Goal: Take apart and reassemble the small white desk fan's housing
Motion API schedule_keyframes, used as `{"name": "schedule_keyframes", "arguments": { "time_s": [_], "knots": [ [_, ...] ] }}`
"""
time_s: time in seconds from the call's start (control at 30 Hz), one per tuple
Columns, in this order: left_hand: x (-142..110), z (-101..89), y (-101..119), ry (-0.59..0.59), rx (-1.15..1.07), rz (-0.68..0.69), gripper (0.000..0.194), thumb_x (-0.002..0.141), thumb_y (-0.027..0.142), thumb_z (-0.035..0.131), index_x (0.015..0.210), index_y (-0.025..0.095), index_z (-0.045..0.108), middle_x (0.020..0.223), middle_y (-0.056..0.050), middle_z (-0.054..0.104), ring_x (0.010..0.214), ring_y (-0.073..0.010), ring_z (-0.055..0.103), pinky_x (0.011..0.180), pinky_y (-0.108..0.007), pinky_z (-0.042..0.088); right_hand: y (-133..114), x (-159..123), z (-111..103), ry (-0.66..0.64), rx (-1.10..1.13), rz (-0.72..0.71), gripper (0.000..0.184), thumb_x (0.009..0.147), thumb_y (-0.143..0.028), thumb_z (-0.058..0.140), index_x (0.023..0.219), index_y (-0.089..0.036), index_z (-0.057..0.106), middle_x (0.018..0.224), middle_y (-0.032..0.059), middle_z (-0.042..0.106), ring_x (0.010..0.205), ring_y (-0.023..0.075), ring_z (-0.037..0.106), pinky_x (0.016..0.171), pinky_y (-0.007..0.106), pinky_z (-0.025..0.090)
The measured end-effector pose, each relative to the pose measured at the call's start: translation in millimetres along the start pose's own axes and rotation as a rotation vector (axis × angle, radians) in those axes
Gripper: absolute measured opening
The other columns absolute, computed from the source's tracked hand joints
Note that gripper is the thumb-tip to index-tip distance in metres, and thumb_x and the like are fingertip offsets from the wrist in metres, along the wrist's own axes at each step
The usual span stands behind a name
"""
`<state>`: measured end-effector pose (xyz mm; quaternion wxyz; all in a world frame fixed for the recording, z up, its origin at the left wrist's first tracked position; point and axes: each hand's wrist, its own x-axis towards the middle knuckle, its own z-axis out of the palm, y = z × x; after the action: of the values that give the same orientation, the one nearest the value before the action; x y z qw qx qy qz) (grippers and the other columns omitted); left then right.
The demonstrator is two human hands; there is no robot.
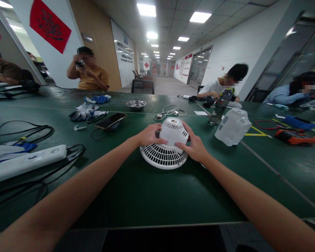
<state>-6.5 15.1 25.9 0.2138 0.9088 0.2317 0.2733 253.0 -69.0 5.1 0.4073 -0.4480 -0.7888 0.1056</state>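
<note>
In the middle of the green table, a white slotted fan grille (164, 158) lies flat. Over it sits a white rounded motor housing (173, 131) with vent slits and a small hole on top. My left hand (152, 134) grips the housing's left side, its thumb across the front. On the right side my right hand (193, 143) is wrapped round the same housing, thumb also at the front. Something dark shows under the housing's edge by the left fingers, too small to make out. Where housing and grille meet is partly hidden by both hands.
A white vented casing (233, 127) and a clear bottle (218, 111) stand to the right. A cable (170, 112) and metal bowl (135, 105) lie beyond; a phone (111, 120), gloves (86, 112) and power strip (31, 162) are left. An orange multimeter (295, 137) lies far right. Several people sit around.
</note>
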Motion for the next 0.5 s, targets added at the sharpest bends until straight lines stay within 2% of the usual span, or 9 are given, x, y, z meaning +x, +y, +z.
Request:
{"name": "schedule_keyframes", "arguments": {
  "time_s": [0.17, 0.27, 0.5],
  "knots": [
    [-0.9, -0.4, -3.0, 0.015, 0.057, 0.042, 0.055, 0.076, 0.057, 0.074, 0.113, 0.016, 0.072, 0.124, -0.014, 0.066, 0.115, -0.0326, 0.063, 0.097, -0.048, 0.050, 2.5, -1.1, 2.3, 0.012, -0.051, -0.040, 0.092, 0.084, -0.048, 0.071, 0.160, -0.031, 0.022, 0.153, 0.0118, 0.050, 0.120, 0.0369, 0.062, 0.098, 0.059, 0.053],
    [-1.4, 0.4, -5.2, 0.038, 0.105, 0.089, 0.058, 0.075, 0.057, 0.075, 0.116, 0.016, 0.072, 0.122, -0.014, 0.067, 0.117, -0.0340, 0.062, 0.101, -0.051, 0.047, 3.6, -1.2, 4.3, 0.042, -0.091, -0.078, 0.093, 0.083, -0.049, 0.073, 0.160, -0.030, 0.023, 0.155, 0.0125, 0.047, 0.123, 0.0374, 0.061, 0.101, 0.061, 0.051],
    [-3.8, 3.5, -7.3, 0.045, 0.151, 0.065, 0.070, 0.076, 0.061, 0.073, 0.129, 0.017, 0.064, 0.130, -0.017, 0.063, 0.124, -0.0390, 0.056, 0.104, -0.060, 0.042, 4.7, 0.7, 7.6, 0.064, -0.101, -0.133, 0.092, 0.083, -0.050, 0.072, 0.159, -0.031, 0.023, 0.156, 0.0115, 0.045, 0.127, 0.0373, 0.058, 0.105, 0.063, 0.048]
  ]
}}
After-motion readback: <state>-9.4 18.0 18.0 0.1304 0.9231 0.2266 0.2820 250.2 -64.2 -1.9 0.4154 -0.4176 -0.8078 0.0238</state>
